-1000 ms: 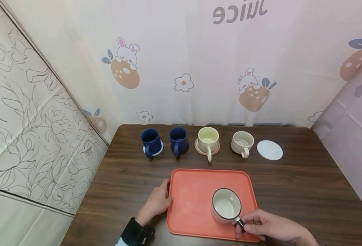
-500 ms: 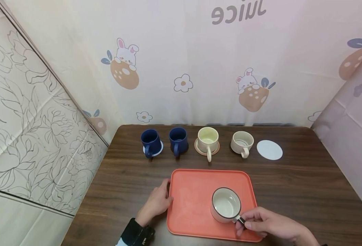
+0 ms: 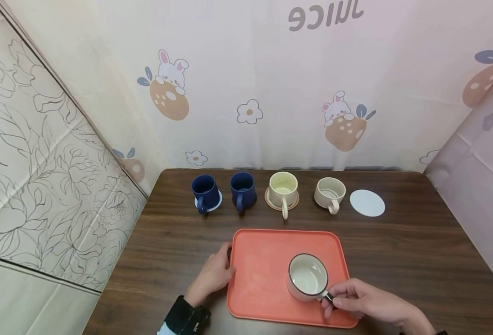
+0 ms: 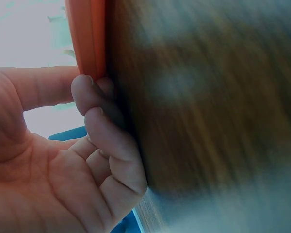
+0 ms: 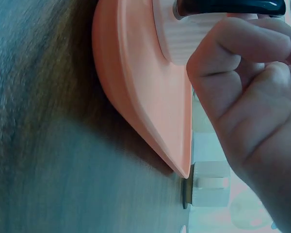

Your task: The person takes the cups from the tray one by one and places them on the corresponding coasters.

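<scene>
A white mug (image 3: 307, 279) with a dark rim and a black handle stands on the right part of the coral-red tray (image 3: 259, 279). My right hand (image 3: 368, 300) holds its handle between thumb and fingers, with the handle (image 5: 233, 7) at the top of the right wrist view. At the tray's left edge, my left hand (image 3: 214, 274) pinches the side. In the left wrist view, the thumb and curled fingers (image 4: 111, 141) of that hand meet at the tray's edge (image 4: 89, 39).
Behind the tray stand a blue mug (image 3: 204, 188) on a white coaster, another blue mug (image 3: 243, 186), a pale yellow mug (image 3: 283, 186) on a tan-rimmed coaster and a cream cup (image 3: 329, 191). A white coaster (image 3: 367, 203) lies at their right.
My right hand and the mug's handle have shifted very slightly toward the back. The left hand and tray hold their place.
</scene>
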{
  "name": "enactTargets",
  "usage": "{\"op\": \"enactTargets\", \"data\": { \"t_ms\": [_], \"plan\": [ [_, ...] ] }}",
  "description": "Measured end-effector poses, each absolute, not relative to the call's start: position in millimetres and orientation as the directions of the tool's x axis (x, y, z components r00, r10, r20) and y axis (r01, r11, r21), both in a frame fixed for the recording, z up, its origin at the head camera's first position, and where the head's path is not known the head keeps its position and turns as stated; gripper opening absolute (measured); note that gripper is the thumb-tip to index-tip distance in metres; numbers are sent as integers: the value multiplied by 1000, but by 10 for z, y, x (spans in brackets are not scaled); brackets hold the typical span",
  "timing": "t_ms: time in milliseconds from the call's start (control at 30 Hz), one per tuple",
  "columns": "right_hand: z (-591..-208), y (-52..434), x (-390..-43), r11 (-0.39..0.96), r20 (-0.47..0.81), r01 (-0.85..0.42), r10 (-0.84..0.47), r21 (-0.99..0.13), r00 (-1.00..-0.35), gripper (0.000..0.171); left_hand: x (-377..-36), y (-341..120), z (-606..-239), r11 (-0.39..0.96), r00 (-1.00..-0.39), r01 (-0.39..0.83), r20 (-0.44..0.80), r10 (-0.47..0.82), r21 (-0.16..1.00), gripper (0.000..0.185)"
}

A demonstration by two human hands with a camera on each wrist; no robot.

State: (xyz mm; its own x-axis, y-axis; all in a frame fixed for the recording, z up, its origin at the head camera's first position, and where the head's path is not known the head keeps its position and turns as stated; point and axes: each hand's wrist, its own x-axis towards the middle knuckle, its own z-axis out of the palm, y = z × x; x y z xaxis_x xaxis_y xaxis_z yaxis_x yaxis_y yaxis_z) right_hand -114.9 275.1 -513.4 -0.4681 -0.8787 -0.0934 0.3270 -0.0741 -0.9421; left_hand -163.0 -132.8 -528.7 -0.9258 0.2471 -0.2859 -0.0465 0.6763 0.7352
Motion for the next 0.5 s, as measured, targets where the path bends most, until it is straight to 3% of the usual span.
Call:
{"op": "enactTargets", "data": {
  "t_ms": [500],
  "plan": [
    [-5166,2702,-1133,-121,-32,273,-868,-954,-496,31,-1629,-1327,-5278,673,-923,-65,-300,239,737,62]
  ]
}}
